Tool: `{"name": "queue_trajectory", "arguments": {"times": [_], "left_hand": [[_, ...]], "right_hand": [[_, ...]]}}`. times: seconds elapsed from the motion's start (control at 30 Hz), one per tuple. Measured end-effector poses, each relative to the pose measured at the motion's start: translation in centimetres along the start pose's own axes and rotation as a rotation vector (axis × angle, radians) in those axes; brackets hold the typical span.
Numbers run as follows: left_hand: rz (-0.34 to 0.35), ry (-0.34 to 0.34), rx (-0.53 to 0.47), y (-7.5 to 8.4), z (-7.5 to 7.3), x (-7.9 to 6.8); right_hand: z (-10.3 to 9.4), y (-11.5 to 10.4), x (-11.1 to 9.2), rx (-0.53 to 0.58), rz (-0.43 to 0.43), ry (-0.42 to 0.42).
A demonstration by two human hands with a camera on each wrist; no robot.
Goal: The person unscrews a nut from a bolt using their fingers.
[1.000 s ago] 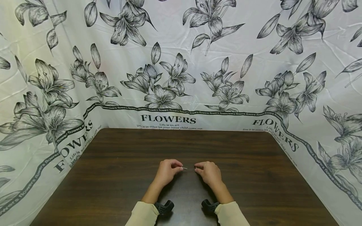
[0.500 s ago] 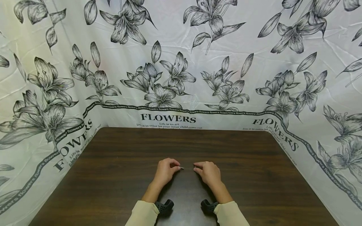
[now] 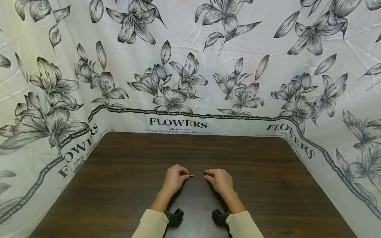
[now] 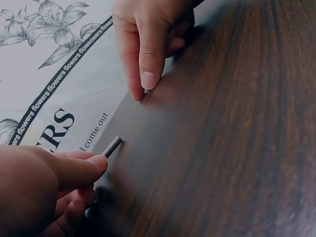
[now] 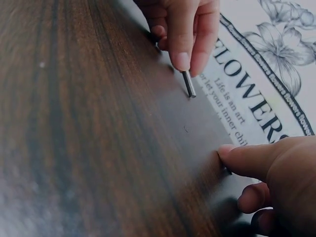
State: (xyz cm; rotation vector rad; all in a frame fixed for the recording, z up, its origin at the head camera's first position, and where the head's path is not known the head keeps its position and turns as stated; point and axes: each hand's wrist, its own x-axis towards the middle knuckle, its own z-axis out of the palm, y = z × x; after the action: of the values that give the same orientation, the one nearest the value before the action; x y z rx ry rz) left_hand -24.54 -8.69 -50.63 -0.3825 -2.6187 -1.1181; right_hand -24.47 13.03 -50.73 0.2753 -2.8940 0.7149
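My left hand (image 3: 173, 180) pinches a thin metal bolt (image 4: 114, 145) between thumb and fingers, with its threaded shaft sticking out toward the right. The fingers hide the bolt's other end. My right hand (image 3: 221, 182) faces it across a short gap, thumb and index finger close together. A small dark piece (image 5: 228, 171) shows at the edge of that thumb in the right wrist view; it is mostly covered, so its kind is unclear. The bolt and the right fingertips are apart. Both hands are low over the middle of the brown table.
The dark wood-grain table (image 3: 125, 158) spreads around both hands. A white cloth with black lily prints (image 3: 178, 82) hangs along its back and sides. Each wrist wears a black camera mount, the left mount (image 3: 175, 216) and the right mount (image 3: 220, 216).
My left hand has drawn slightly left with the bolt, so the gap to the right fingertips is a little wider. The right hand stays nearly in place. The head view has tilted slightly.
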Motion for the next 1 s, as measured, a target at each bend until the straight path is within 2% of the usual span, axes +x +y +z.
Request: {"name": "queue_trajectory", "arguments": {"times": [0.27,0.5,0.63,0.77,1.0], "left_hand": [[-0.001,-0.004,0.04,-0.2,0.1,-0.2],[0.002,0.016,0.039,-0.4,-0.1,-0.2],[-0.02,0.015,0.027,-0.3,-0.1,-0.4],[-0.043,-0.003,-0.008,0.1,-0.2,-0.2],[-0.082,-0.017,-0.053,0.6,-0.7,0.3]], "right_hand": [[-0.1,-0.3,0.0,-0.004,0.018,-0.027],[0.0,-0.5,0.3,-0.003,0.005,-0.024],[0.0,-0.4,0.3,0.025,0.01,-0.047],[-0.3,0.0,0.4,0.129,0.022,-0.045],[-1.5,1.3,0.6,0.417,0.04,-0.009]]}}
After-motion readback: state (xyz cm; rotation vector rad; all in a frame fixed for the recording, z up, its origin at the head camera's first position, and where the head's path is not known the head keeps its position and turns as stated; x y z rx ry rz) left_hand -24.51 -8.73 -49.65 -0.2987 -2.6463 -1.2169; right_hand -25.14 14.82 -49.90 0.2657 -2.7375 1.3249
